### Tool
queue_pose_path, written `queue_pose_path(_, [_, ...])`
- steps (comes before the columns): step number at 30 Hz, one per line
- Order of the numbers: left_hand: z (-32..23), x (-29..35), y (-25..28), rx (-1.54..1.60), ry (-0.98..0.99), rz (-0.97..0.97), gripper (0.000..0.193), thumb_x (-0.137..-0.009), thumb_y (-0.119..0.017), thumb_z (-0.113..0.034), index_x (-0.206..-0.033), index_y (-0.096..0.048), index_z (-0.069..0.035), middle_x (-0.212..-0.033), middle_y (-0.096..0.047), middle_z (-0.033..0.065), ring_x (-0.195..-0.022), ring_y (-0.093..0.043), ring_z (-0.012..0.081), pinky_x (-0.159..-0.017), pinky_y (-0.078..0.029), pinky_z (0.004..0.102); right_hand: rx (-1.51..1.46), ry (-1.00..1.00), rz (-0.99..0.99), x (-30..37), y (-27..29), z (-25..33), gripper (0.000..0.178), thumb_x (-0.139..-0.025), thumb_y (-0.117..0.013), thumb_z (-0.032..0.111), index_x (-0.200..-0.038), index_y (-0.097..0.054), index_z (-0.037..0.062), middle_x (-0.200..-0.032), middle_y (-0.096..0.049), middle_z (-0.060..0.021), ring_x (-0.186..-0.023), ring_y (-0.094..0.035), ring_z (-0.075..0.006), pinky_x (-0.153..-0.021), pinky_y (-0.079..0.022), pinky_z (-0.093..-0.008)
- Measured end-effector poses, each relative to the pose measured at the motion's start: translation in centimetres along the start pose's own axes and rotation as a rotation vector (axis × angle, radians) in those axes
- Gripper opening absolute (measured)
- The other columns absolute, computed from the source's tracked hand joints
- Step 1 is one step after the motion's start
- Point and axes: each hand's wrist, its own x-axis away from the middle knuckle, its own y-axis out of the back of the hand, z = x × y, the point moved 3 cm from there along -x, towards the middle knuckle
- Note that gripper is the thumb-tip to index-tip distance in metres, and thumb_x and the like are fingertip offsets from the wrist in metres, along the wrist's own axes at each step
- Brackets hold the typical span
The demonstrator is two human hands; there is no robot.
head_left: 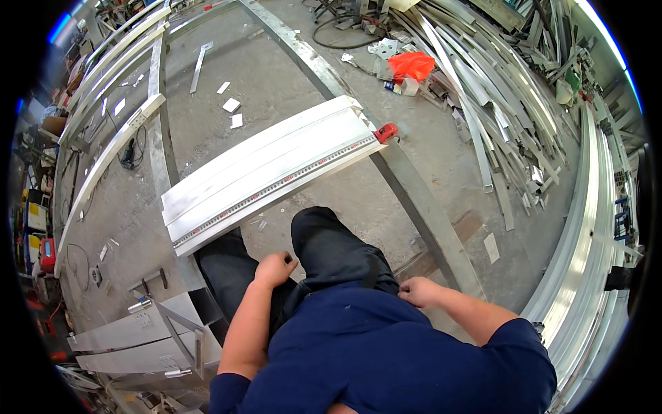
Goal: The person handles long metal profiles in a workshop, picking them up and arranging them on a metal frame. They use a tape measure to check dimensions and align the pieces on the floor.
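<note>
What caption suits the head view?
Both hands, left and right, rest at the person's trousers beside stacked aluminium profiles.

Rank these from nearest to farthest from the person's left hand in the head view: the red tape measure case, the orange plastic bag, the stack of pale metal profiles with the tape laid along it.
From the left hand:
1. Stack of pale metal profiles, just ahead across the floor frame.
2. Red tape measure case, at the stack's far right end.
3. Orange plastic bag, farther up right, beside the scrap pile.
</note>
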Motion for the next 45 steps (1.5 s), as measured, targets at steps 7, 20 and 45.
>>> queue_pose_path(7, [0.7, -0.2, 0.0, 0.085, -0.004, -0.041, 0.036, -0.084, -0.065, -0.034, -0.096, -0.069, 0.000, -0.090, -0.069, 0.0211, -0.087, -0.066, 0.0363, -0.078, -0.052, 0.0414, 0.757, 0.080, 0.061, 0.1, -0.5, 2.7, 0.023, -0.086, -0.053, 0.022, -0.095, -0.067, 0.0074, -0.095, -0.068, -0.0136, -0.085, -0.068, -0.0294, -0.070, -0.054, -0.0411])
queue_pose_path(20, [1.0, 1.1, 2.1, 0.280, 0.095, -0.323, 0.042, -0.080, -0.070, -0.040, -0.086, -0.070, 0.001, -0.069, -0.064, 0.0188, -0.067, -0.064, 0.0353, -0.064, -0.050, 0.0407, 0.698, 0.504, -0.543, -1.9, -1.5, 5.0, 0.022, -0.088, -0.058, 0.025, -0.085, -0.064, 0.0031, -0.153, -0.033, -0.0081, -0.130, -0.043, -0.0330, -0.098, -0.041, -0.0471])
queue_pose_path(45, [-4.1, 10.8, 5.3, 0.353, -0.174, -0.414, 0.026, -0.080, -0.072, -0.021, -0.095, -0.067, 0.000, -0.093, -0.067, 0.0144, -0.091, -0.062, 0.0299, -0.080, -0.049, 0.0365, -0.379, 0.099, -0.666, 10.2, 11.2, 4.9, 0.032, -0.086, -0.060, 0.012, -0.116, -0.064, -0.0018, -0.099, -0.066, -0.0095, -0.083, -0.062, -0.0111, -0.073, -0.050, -0.0265])
